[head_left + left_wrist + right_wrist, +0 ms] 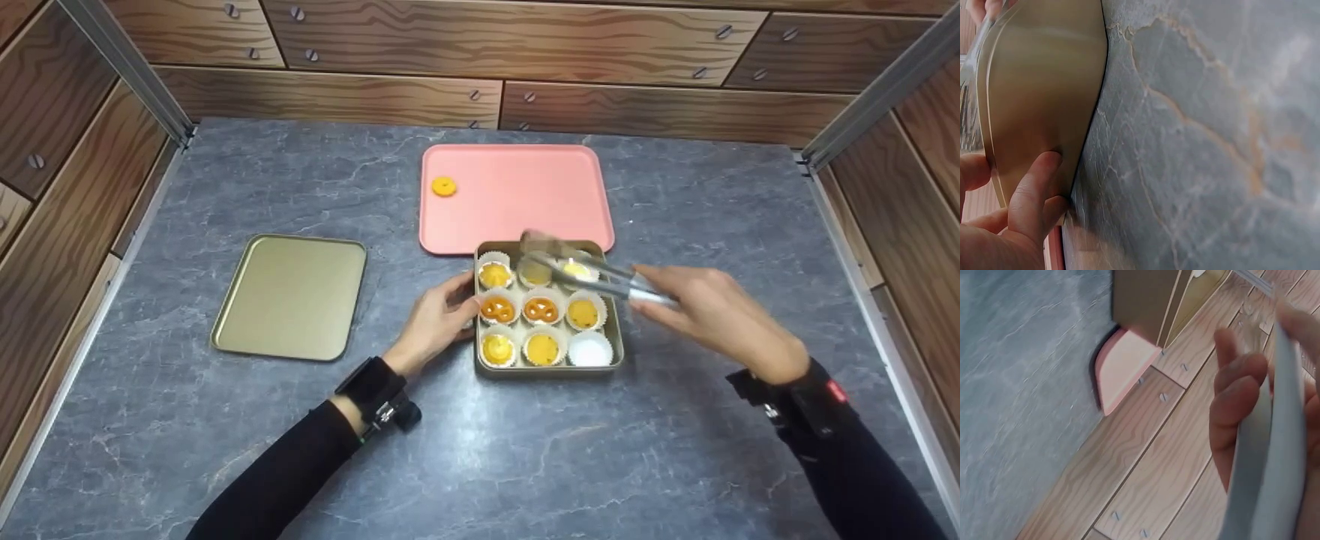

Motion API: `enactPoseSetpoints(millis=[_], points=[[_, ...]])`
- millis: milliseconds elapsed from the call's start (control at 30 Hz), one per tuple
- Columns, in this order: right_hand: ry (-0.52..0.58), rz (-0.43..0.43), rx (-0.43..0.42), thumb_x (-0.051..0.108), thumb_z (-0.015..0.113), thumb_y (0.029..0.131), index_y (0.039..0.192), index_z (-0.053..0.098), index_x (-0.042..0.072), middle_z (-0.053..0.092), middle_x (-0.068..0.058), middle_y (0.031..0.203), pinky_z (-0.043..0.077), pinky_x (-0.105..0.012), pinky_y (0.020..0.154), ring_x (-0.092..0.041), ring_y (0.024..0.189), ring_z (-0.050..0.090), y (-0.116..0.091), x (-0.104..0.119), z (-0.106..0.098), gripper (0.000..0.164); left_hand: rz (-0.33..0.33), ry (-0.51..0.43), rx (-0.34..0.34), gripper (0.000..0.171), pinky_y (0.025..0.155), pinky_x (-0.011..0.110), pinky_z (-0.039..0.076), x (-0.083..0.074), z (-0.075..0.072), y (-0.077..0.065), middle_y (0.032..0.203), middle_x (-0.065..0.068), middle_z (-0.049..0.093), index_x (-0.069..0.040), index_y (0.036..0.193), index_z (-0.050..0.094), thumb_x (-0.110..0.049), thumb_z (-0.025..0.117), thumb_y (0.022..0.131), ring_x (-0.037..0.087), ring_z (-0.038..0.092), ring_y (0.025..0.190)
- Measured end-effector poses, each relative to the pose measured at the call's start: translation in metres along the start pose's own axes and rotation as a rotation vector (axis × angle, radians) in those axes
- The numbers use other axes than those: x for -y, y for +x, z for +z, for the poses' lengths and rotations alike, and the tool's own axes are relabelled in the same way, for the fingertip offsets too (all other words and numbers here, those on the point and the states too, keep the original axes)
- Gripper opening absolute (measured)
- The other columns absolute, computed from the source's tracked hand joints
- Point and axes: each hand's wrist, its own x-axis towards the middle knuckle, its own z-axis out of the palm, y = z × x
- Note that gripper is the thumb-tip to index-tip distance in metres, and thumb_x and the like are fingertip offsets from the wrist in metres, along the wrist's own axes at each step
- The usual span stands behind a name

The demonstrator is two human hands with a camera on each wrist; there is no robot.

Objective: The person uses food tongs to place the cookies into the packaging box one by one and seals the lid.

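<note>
A square gold tin (551, 371) holds rows of white paper cups, most with yellow or orange cookies inside. Pretzel-shaped cookies (541, 308) sit in the left and middle cups of the centre row. The front right paper cup (590, 349) shows only white. My left hand (437, 319) holds the tin's left side, thumb at the rim and fingers against the wall (1044, 112). My right hand (709, 311) grips metal tongs (600, 277), also close up in the right wrist view (1283, 439). Their blurred tips hover over the back middle cup, partly hiding it.
Behind the tin lies a pink tray (517, 195) with one round yellow cookie (444, 186) near its left edge. A gold lid (292, 296) rests on the grey marbled table (465, 465) at the left. Wood-patterned panels (450, 37) enclose the back and sides.
</note>
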Motion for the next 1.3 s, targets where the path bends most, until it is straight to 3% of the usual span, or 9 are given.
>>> enactPoseSetpoints(millis=[167, 400, 467, 733, 1167, 1300], points=[[0.01, 0.078, -0.017, 0.024, 0.073, 0.098, 0.139, 0.062, 0.005, 0.067, -0.002, 0.08, 0.05, -0.027, 0.048, -0.011, 0.059, 0.053, 0.024, 0.003, 0.007, 0.047, 0.0, 0.009, -0.005, 0.062, 0.088, 0.034, 0.064, 0.0, 0.0, 0.0, 0.158, 0.022, 0.043, -0.006, 0.159, 0.037, -0.012, 0.062, 0.104, 0.034, 0.064, 0.123], [0.065, 0.168, -0.077, 0.022, 0.07, 0.097, 0.124, 0.068, 0.004, 0.065, -0.005, 0.079, 0.052, -0.03, 0.045, -0.017, 0.058, 0.056, 0.057, 0.009, 0.02, 0.033, -0.006, 0.019, -0.003, 0.062, 0.088, 0.034, 0.064, 0.001, 0.001, 0.001, 0.16, 0.022, 0.04, -0.007, 0.16, 0.036, -0.013, 0.062, 0.104, 0.033, 0.063, 0.124], [0.042, 0.147, -0.107, 0.021, 0.068, 0.098, 0.12, 0.068, 0.004, 0.065, -0.006, 0.079, 0.051, -0.03, 0.043, -0.018, 0.057, 0.056, 0.065, 0.011, 0.022, 0.028, -0.004, 0.021, 0.0, 0.062, 0.088, 0.034, 0.064, 0.001, 0.001, 0.002, 0.16, 0.021, 0.04, -0.007, 0.16, 0.037, -0.013, 0.062, 0.104, 0.033, 0.063, 0.124], [-0.156, 0.058, -0.164, 0.027, 0.064, 0.103, 0.13, 0.06, 0.003, 0.064, -0.014, 0.077, 0.049, -0.039, 0.041, -0.028, 0.054, 0.055, 0.096, 0.015, 0.027, 0.036, -0.012, 0.023, -0.009, 0.062, 0.087, 0.033, 0.064, 0.001, 0.0, 0.001, 0.159, 0.02, 0.042, -0.01, 0.16, 0.037, -0.014, 0.063, 0.104, 0.031, 0.064, 0.123], [-0.161, 0.074, -0.069, 0.022, 0.069, 0.1, 0.113, 0.065, -0.004, 0.065, -0.017, 0.08, 0.055, -0.035, 0.044, -0.027, 0.058, 0.059, 0.147, 0.031, 0.047, 0.03, -0.006, 0.019, -0.02, 0.06, 0.086, 0.034, 0.065, 0.001, 0.0, 0.002, 0.16, 0.021, 0.04, -0.007, 0.158, 0.039, -0.013, 0.063, 0.103, 0.032, 0.065, 0.122], [-0.158, 0.072, -0.069, 0.021, 0.068, 0.1, 0.107, 0.066, -0.005, 0.066, -0.018, 0.079, 0.057, -0.042, 0.05, -0.032, 0.062, 0.062, 0.156, 0.033, 0.055, 0.027, -0.004, 0.008, -0.015, 0.061, 0.087, 0.034, 0.064, 0.002, 0.001, 0.001, 0.16, 0.023, 0.04, -0.007, 0.159, 0.039, -0.013, 0.063, 0.103, 0.033, 0.065, 0.121]])
